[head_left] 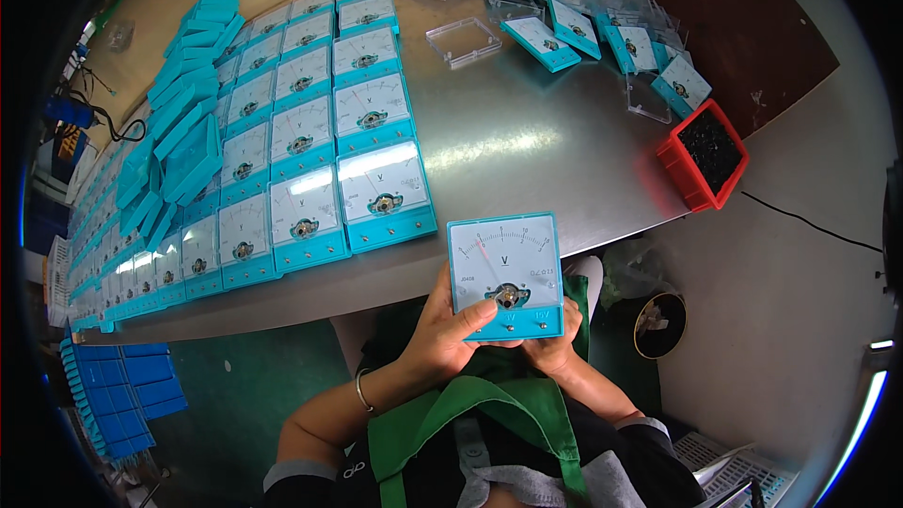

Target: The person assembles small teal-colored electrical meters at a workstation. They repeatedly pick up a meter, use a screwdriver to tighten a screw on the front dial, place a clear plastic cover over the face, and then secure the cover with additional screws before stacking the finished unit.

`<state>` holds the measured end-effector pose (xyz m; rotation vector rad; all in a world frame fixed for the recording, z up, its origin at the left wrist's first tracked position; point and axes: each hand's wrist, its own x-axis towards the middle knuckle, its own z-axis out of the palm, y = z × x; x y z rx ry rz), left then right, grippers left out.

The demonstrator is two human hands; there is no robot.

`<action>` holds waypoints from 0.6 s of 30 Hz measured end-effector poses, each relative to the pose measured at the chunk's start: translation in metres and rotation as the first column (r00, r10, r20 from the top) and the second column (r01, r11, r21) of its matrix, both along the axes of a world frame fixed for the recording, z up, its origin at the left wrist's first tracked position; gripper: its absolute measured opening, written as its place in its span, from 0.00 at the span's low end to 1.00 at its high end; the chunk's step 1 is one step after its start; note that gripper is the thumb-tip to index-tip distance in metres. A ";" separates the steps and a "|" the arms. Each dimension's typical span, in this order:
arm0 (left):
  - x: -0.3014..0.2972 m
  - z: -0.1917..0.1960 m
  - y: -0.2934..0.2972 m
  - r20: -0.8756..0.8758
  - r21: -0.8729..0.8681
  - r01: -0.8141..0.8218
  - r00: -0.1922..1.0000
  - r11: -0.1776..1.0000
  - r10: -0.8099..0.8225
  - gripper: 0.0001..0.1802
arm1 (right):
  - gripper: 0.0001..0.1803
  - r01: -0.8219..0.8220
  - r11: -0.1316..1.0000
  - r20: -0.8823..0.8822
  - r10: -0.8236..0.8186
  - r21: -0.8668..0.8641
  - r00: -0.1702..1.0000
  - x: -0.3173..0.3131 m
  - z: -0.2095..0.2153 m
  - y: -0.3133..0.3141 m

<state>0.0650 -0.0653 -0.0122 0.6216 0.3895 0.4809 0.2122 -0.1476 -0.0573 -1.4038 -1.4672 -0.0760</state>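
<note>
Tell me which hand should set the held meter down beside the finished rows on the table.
Probably the left hand. It grips the blue meter on the side nearer the meter rows, which lie to the person's left; the right hand sits underneath, farther away.

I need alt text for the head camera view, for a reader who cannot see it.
Both hands, left hand and right hand, hold up a square blue panel meter with a white dial. Rows of similar meters cover the metal table, beside clear covers and a red bin.
</note>
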 end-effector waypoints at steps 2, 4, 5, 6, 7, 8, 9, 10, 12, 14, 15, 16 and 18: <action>0.001 0.001 -0.001 -0.003 0.001 -0.021 1.000 1.000 0.021 0.38 | 0.19 0.002 1.000 -0.017 -0.002 0.004 1.000 -0.001 -0.002 0.000; 0.002 0.005 -0.002 -0.027 0.012 -0.049 0.998 0.999 0.050 0.37 | 0.19 -0.007 1.000 -0.028 0.007 0.003 1.000 -0.001 -0.002 0.001; 0.001 0.004 -0.001 -0.024 0.014 -0.049 0.999 0.999 0.049 0.37 | 0.19 -0.018 1.000 -0.030 0.018 0.002 0.999 -0.001 -0.002 0.001; 0.001 0.003 -0.001 -0.021 0.016 -0.048 0.999 0.999 0.049 0.37 | 0.19 -0.030 1.000 -0.033 0.030 0.001 0.999 -0.001 -0.001 0.001; 0.000 0.003 -0.002 -0.018 0.018 -0.048 0.999 0.999 0.049 0.37 | 0.19 -0.033 0.999 -0.042 0.033 -0.002 0.999 -0.002 -0.001 0.001; 0.000 0.003 -0.002 -0.018 0.016 -0.054 0.998 0.998 0.055 0.37 | 0.19 -0.037 0.999 -0.052 0.037 -0.004 0.998 -0.002 0.000 0.001; 0.000 0.003 -0.003 -0.017 0.014 -0.058 0.998 0.998 0.059 0.37 | 0.19 -0.039 0.999 -0.061 0.038 -0.008 0.997 -0.003 0.000 0.000; 0.000 0.002 -0.003 -0.016 0.011 -0.063 0.998 0.998 0.063 0.37 | 0.20 -0.045 0.999 -0.070 0.043 -0.019 0.997 -0.003 0.000 0.001; 0.000 0.003 0.001 -0.012 -0.002 -0.044 0.999 0.999 0.044 0.39 | 0.21 -0.057 0.998 -0.091 0.053 -0.041 0.994 -0.002 0.000 0.003; -0.002 0.002 0.004 -0.014 0.007 -0.034 0.999 0.999 0.034 0.40 | 0.18 -0.086 0.986 -0.144 0.066 -0.142 0.987 0.001 0.006 0.003; -0.005 0.001 0.006 -0.018 0.027 -0.035 0.999 0.999 0.035 0.40 | 0.17 -0.105 0.977 -0.170 0.073 -0.188 0.983 0.002 0.009 0.003; -0.008 0.000 0.007 -0.021 0.046 -0.037 0.999 0.998 0.038 0.40 | 0.15 -0.142 0.960 -0.403 0.034 -0.242 0.914 0.004 0.008 0.002; -0.016 0.004 0.013 -0.055 0.118 -0.040 0.997 0.992 0.047 0.39 | 0.14 -0.256 0.914 -0.772 -0.089 -0.314 0.629 0.008 0.005 -0.002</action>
